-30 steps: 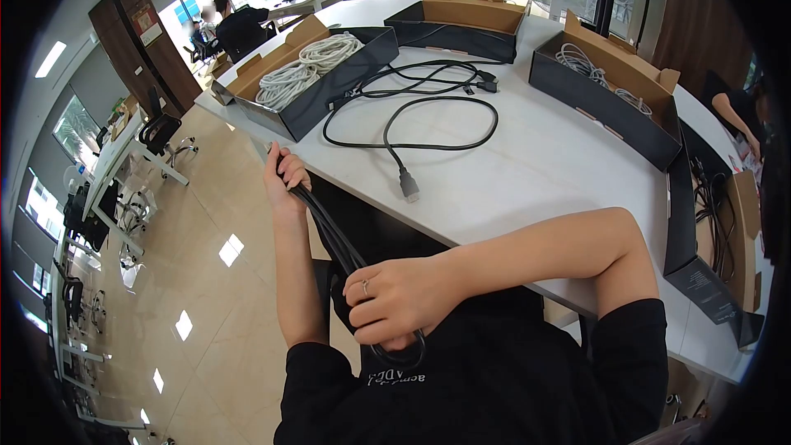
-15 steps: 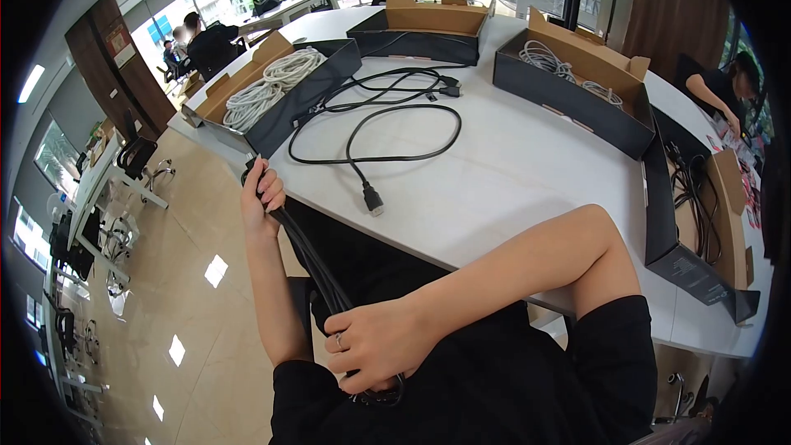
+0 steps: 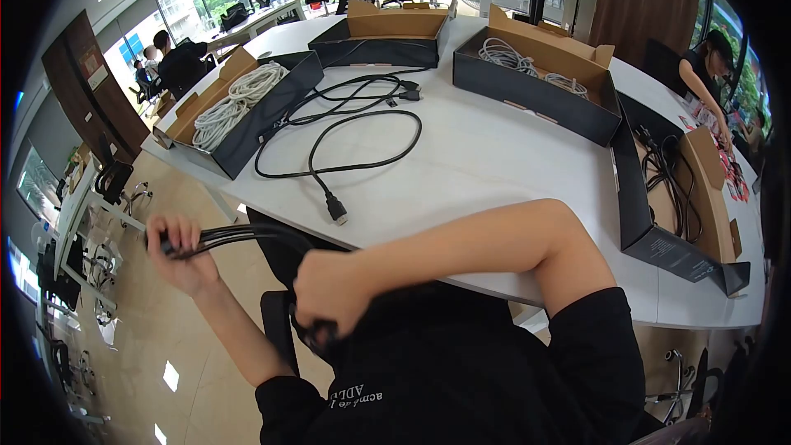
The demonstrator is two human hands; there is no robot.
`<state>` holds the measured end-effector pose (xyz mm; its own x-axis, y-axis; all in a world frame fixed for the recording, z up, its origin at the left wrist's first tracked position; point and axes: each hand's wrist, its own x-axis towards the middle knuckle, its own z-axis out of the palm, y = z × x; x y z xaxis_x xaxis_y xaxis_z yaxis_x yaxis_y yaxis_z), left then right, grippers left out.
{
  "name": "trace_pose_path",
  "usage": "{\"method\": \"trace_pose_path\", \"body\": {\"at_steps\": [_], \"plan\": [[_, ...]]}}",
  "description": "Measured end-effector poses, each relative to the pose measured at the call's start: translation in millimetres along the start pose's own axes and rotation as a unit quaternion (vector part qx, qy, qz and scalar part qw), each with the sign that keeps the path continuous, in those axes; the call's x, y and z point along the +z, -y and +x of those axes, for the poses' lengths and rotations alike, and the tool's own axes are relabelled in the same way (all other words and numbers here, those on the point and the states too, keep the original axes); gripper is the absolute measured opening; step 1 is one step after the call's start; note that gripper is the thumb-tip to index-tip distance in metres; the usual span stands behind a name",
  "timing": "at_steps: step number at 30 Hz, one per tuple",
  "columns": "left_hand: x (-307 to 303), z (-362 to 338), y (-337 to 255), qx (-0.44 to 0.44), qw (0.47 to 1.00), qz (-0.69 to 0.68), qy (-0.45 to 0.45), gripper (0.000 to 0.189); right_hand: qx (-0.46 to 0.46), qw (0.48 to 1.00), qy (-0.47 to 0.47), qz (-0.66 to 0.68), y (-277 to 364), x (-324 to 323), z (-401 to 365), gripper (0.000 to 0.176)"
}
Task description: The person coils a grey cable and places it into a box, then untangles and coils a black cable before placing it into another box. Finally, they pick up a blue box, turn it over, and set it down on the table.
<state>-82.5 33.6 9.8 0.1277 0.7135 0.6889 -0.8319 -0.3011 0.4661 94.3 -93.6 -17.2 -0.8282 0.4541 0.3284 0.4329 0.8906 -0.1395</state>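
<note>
My left hand [image 3: 183,249], out over the floor at the left, is closed round one end of a bundle of black cables [image 3: 247,232]. The strands run across to my right hand [image 3: 331,292], which grips the same bundle close to my body and is slightly blurred. A looped end of the bundle hangs below the right hand. On the table [image 3: 478,169], beyond both hands, lies a loose black cable [image 3: 367,166] in wide loops. Its plug [image 3: 336,210] points toward me near the table edge.
A box of pale cables [image 3: 259,119] stands at the left. Farther back are a dark open box [image 3: 375,53] and a box with grey cables [image 3: 535,99]. At the right is a box of black cables [image 3: 659,231]. Another person [image 3: 700,86] reaches over red items behind it.
My left hand has swung left and down with its end of the cables, and the strands now run nearly level. My right hand has moved up and left. The view has shifted right.
</note>
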Motion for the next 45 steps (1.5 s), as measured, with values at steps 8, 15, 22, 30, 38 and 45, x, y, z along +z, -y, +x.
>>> {"method": "trace_pose_path", "body": {"at_steps": [8,15,22,30,38,45], "plan": [[91.7,-74.1,28.5,0.190,0.846,0.416,0.274,0.023,0.251,0.964,-0.072,0.044,-53.9,-25.4,-5.3,0.030],[102.4,-77.7,30.3,0.219,0.790,0.417,0.394,0.022,0.267,0.963,-0.044,-0.009,-52.3,-15.2,-3.7,0.019],[102.4,-79.3,30.1,0.224,0.783,0.414,0.406,0.022,0.255,0.965,-0.037,-0.043,-49.0,-17.0,-5.7,0.015],[40.0,-38.3,8.0,0.336,0.911,0.232,0.056,0.027,-0.056,0.938,-0.333,-0.082,-59.0,-38.4,-33.5,0.015],[10.0,140.5,120.0,0.053,0.977,0.200,-0.046,0.020,0.276,0.858,-0.428,0.061,-114.3,-144.8,-99.3,0.008],[70.7,289.0,319.8,-0.312,0.909,-0.221,-0.164,0.020,0.287,0.672,-0.682,0.008,-230.3,-218.7,-129.3,0.027]]}}
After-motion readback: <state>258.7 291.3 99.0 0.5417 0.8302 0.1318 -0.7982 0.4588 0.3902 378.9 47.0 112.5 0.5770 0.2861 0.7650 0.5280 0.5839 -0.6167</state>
